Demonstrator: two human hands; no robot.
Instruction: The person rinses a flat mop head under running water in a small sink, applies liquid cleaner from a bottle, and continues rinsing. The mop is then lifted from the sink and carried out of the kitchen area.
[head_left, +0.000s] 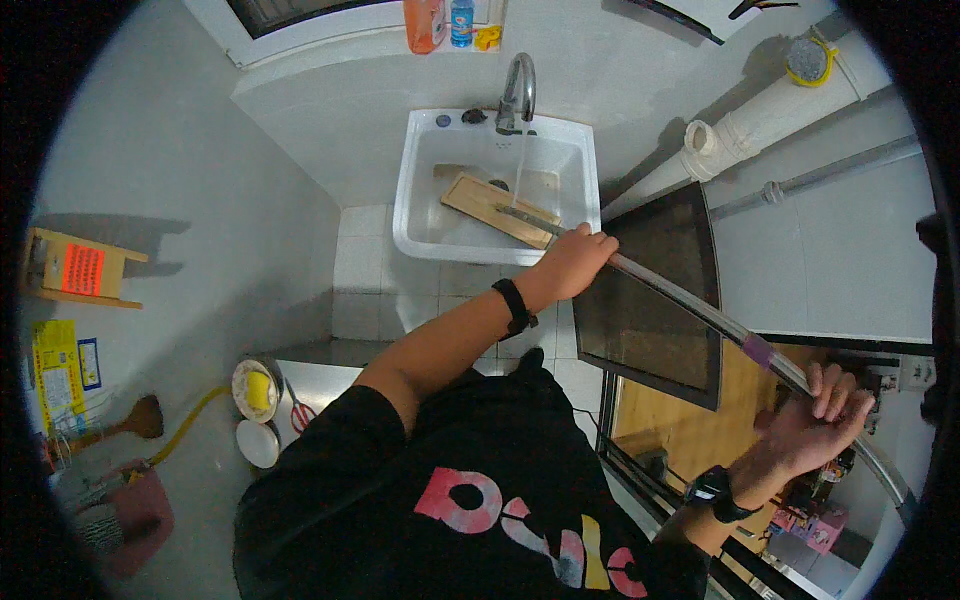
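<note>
A long metal mop handle (679, 294) slants from the right side of the view down into the white sink (495, 253). My left hand (571, 261) is closed around its lower part, just over the sink's front right rim. Farther up, past a purple band, my right hand (814, 420) has its fingers curled loosely over the handle. At the handle's low end, a tan rectangular flat mop head (472, 196) lies tilted in the basin. Water from the chrome faucet (519, 90) runs down onto it. The joint between handle and head is hard to make out.
A dark-framed screen panel (652, 300) stands right of the sink, near white drainpipes (720, 142). Bottles (425, 26) line the windowsill. On the left are a metal surface with scissors (301, 414), a tub holding a yellow sponge (258, 390), and a small wooden stool (56, 266).
</note>
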